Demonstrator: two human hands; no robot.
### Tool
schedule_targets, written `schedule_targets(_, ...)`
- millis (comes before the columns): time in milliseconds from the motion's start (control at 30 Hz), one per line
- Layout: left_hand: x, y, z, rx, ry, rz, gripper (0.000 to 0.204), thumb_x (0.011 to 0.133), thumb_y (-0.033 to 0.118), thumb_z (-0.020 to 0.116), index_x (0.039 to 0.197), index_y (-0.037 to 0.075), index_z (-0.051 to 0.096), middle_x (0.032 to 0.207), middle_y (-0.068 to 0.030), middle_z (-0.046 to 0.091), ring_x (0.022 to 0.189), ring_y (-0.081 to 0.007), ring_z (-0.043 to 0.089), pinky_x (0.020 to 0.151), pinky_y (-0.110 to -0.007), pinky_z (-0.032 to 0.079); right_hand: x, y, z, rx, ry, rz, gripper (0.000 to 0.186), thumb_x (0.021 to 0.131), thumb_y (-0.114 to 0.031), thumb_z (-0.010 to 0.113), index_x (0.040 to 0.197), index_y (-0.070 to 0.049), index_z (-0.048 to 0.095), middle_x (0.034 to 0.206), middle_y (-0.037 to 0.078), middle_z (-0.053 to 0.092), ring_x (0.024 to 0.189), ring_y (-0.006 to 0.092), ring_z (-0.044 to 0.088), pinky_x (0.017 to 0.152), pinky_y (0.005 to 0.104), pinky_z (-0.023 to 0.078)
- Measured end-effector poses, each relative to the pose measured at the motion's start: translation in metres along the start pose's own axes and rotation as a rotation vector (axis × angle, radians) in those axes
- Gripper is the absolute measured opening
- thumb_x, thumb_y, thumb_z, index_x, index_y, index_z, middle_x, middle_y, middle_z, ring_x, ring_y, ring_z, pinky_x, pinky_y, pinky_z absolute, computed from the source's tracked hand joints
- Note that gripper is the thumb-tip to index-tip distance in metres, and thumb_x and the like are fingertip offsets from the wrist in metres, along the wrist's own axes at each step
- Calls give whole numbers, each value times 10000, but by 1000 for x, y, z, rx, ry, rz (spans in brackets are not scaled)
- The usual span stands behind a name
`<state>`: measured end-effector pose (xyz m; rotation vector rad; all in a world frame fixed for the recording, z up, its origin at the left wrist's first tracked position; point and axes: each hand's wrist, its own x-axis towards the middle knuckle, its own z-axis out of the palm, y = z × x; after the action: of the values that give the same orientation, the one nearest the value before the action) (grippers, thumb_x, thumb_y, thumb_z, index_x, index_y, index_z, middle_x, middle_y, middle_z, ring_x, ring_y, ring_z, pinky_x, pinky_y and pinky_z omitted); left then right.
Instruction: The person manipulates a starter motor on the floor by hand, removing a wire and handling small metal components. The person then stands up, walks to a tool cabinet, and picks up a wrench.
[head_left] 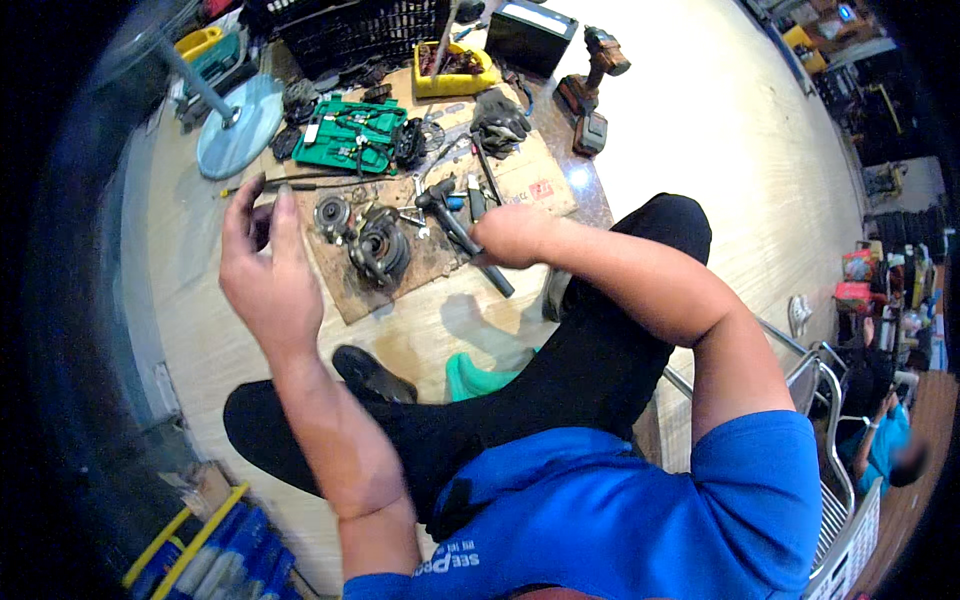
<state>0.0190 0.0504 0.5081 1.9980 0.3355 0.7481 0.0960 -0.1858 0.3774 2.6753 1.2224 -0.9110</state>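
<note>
My right hand (508,238) is closed around the dark handle of a hammer (450,212), whose head points away from me over the cardboard. My left hand (270,275) is raised at the left, fingers apart and nothing in it. Beyond it lie a greasy round metal part with stacked rings (380,248) and a smaller pulley-like wheel (332,214). Near the hammer head are small wrenches (418,212) and a short tool with a blue part (456,202). A thin dark rod (485,168) lies just beyond my right hand.
The cardboard sheet (345,300) carries a green tool case (350,137), dark work gloves (500,122) and a yellow bin (455,82). A cordless drill (595,85) stands right, near a black box (530,38). A black crate (350,35) sits behind. Far right, a person (885,440) sits.
</note>
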Motion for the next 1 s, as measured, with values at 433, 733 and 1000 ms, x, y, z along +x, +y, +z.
schedule_targets(433,-27,-104,104,141,-1298,-165,367,789,203,651,1112,42,583,985,-194,638,863,-352,621,766,-422,495,-1,-11,-34,518,-5,-333,370,796,-354,626,948,-21,575,857,161,583,796,354,610,690,433,504)
schedule_targets(733,-39,-114,130,369,-1769,-311,402,820,310,610,1113,51,516,940,-187,632,888,-361,612,755,-462,478,25,50,-67,718,-162,-118,377,811,-339,616,1006,-23,553,923,174,574,855,370,593,756,431,488)
schedule_targets(1000,-23,-68,148,557,-1502,-580,374,854,304,587,1117,38,564,876,-222,641,837,-401,620,738,-481,483,-2,76,-45,1281,67,177,338,840,-323,611,961,-7,605,812,207,634,744,364,621,660,421,493)
